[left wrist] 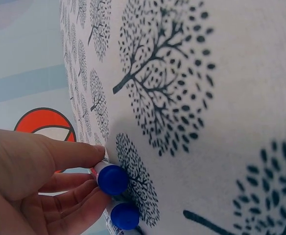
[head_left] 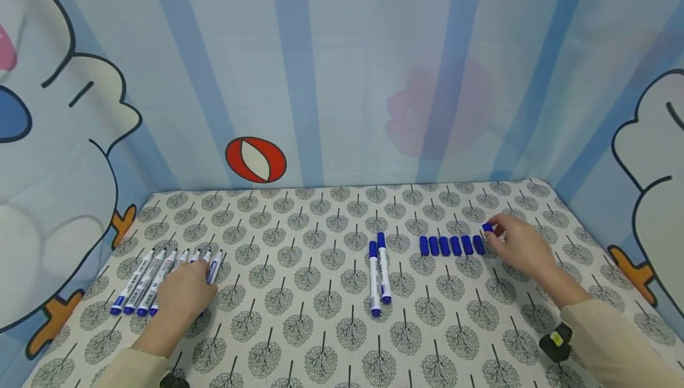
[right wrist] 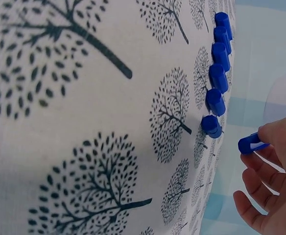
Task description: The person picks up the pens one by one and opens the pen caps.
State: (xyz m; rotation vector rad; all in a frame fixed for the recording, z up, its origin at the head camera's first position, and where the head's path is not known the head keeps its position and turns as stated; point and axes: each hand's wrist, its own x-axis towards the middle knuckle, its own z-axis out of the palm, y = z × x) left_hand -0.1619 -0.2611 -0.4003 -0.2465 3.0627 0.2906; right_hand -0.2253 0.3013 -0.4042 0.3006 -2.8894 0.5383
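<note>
My right hand [head_left: 521, 245] pinches a blue marker cap [right wrist: 251, 144] between thumb and fingertips, at the right end of a row of several blue caps [head_left: 455, 245]. The row runs side by side on the cloth. At the left, my left hand [head_left: 184, 290] grips an uncapped whiteboard marker [left wrist: 112, 179] near its blue end, thumb on one side and fingers on the other. Another marker [left wrist: 125, 215] lies right beside it. More uncapped markers [head_left: 140, 280] lie in a slanted row under and left of that hand, black tips pointing away; the hand hides part of them.
Two capped markers [head_left: 374, 281] lie side by side near the middle, blue caps at the far end. A white cloth [head_left: 299, 328] with tree prints covers the table. Behind it hangs a striped blue curtain [head_left: 342, 79] with cartoon figures.
</note>
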